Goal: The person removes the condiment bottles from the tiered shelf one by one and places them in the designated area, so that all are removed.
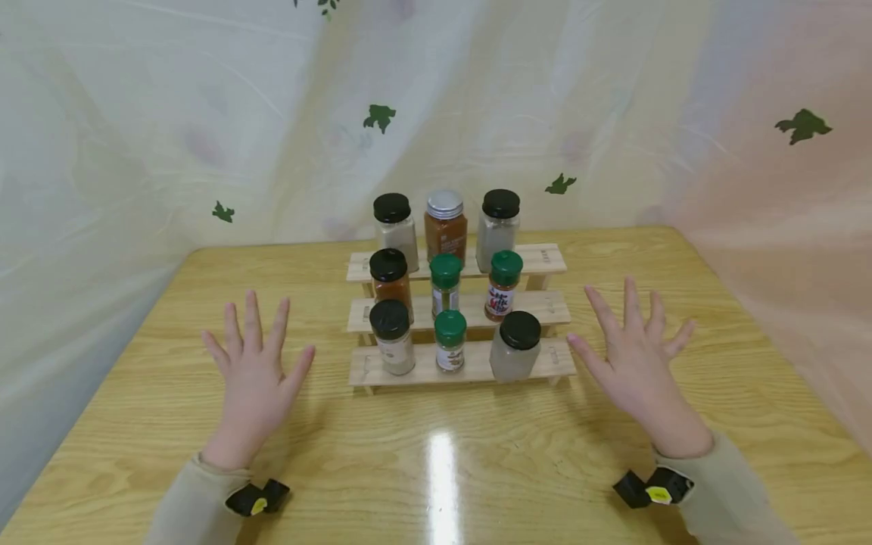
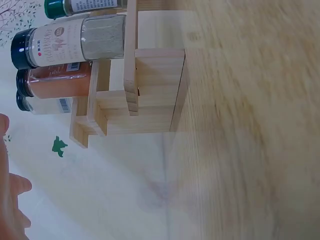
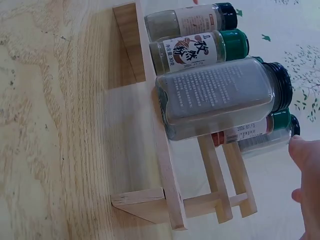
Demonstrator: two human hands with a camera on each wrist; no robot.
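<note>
A stepped wooden spice rack (image 1: 470,372) with three shelves stands between my hands, three jars on each shelf. My left hand (image 1: 253,386), fingers spread, is to the left of the rack and holds nothing. On the other side my right hand (image 1: 640,371) is spread in the same way, its thumb near the bottom shelf's right end. The bottom shelf bears a black-lidded jar (image 1: 393,350), a small green-capped jar (image 1: 450,354) and a wide black-lidded jar (image 1: 514,356). Above stand a reddish-brown jar (image 1: 391,291), two green-capped jars and, at the top, a silver-lidded jar (image 1: 446,231) between two black-lidded ones.
The rack rests on a wood-grain table (image 1: 341,469). Behind it hangs a pale curtain (image 1: 272,136) with green leaf-like prints, which also closes in both sides. A small black device (image 1: 257,497) is worn on each wrist.
</note>
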